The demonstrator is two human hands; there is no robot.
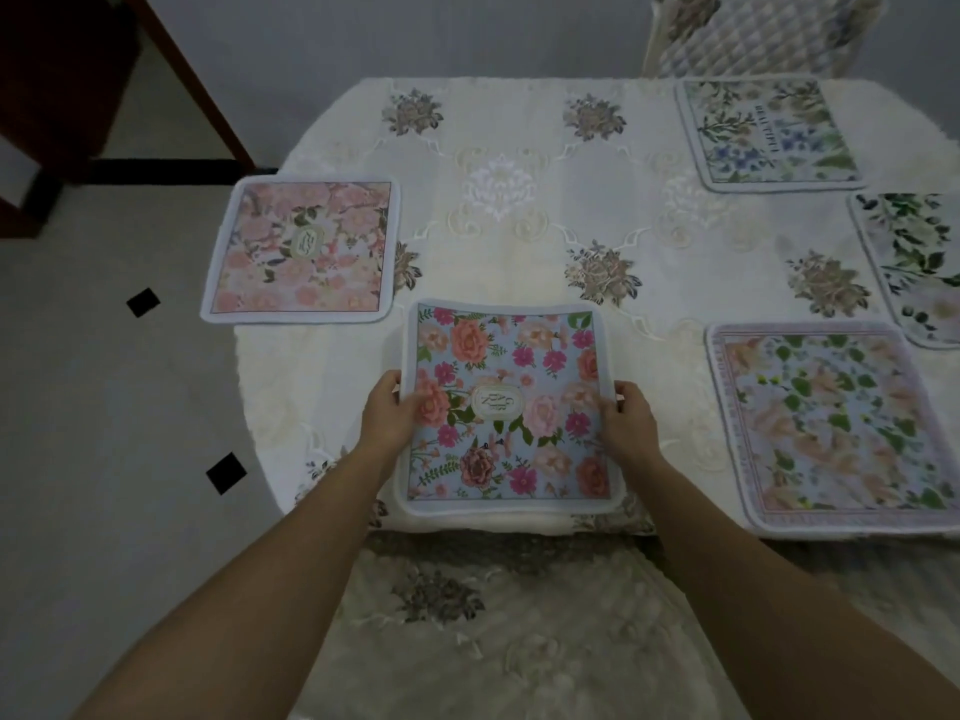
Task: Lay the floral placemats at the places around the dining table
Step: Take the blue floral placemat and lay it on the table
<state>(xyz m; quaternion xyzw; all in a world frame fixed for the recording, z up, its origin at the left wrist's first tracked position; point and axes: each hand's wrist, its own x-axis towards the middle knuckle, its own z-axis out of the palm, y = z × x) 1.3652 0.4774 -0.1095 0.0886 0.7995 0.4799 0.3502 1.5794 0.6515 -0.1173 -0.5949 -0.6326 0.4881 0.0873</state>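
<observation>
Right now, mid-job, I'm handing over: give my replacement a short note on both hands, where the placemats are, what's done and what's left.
Left hand: pinches the left edge of the blue placemat.
Right hand: pinches its right edge.
The mat sits at the near place on the table, far edge slightly bowed.
Done: pink placemat at left, overhanging the table edge; botanical placemat by the chair; leafy placemat at the right frame edge; peach placemat near right.
Left: flatten and release the blue one; perhaps pull the pink one inward.
</observation>
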